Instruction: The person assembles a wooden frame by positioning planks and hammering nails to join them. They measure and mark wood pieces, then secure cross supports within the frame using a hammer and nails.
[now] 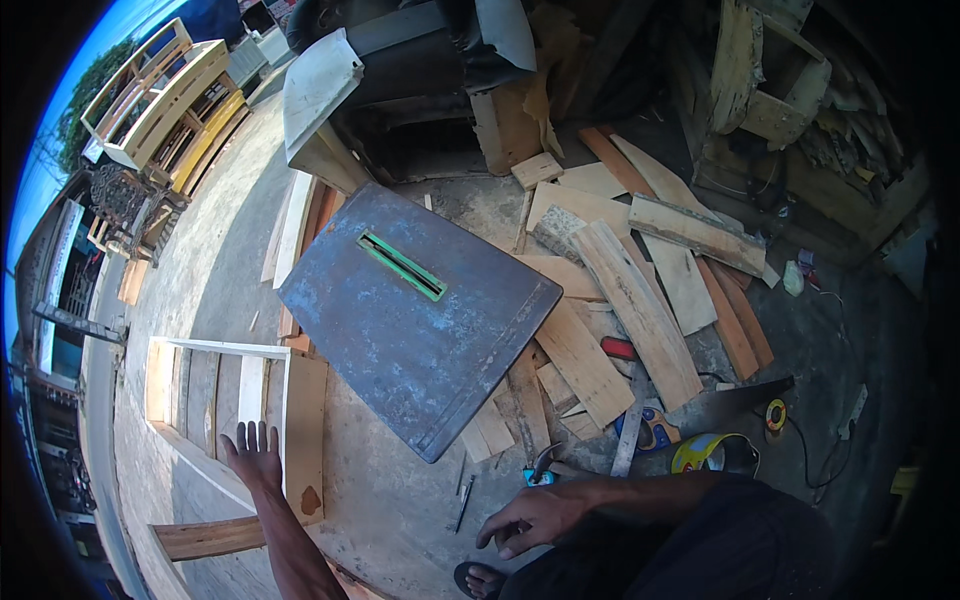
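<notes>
At lower left, reaching with spread left hand (258, 462) by a pale wooden frame (304, 400), impossible to tell if touching. At lower centre, well apart, dangling half-curled right hand (530, 518) near a hammer (543, 461)

In the middle there is a bluish metal tabletop (400, 330), worn on its surface, with a green-edged slot (400, 265). Just beyond it, at the far side, stands a seat frame (420, 85) with torn covering. To the right of the tabletop, many loose boards (640, 300) lie across one another, and a red object (618, 348) is among them. Nearer on the right are a yellow container (688, 455) and a small yellow ring-shaped item (775, 415). On the far left, outdoors, slatted wooden furniture (165, 95) stands near a dark carved piece (120, 195), with a green tree (95, 90) behind.
</notes>
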Motion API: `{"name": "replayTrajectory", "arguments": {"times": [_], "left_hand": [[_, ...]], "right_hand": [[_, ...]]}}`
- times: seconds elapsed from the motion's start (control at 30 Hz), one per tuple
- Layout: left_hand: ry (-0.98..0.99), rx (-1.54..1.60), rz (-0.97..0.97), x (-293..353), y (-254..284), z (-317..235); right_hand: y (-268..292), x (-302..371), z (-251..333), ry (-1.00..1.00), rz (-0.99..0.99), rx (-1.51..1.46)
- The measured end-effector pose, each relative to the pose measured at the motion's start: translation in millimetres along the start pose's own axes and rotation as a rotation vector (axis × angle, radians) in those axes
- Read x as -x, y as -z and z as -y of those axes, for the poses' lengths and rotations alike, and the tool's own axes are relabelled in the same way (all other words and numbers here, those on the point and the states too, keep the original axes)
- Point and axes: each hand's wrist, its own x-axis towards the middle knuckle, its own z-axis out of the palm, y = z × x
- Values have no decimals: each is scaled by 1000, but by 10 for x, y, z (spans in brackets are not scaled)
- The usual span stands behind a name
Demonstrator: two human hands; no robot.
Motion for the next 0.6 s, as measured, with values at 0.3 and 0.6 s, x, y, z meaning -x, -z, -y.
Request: {"name": "replayTrajectory", "arguments": {"times": [0.3, 0.6], "left_hand": [[470, -464, -205, 96, 1986, 325], [439, -544, 1, -171, 1669, 188]], "right_hand": [[1172, 1614, -1237, -1195, -1281, 906], [1145, 2680, -1620, -848, -1509, 535]]}}
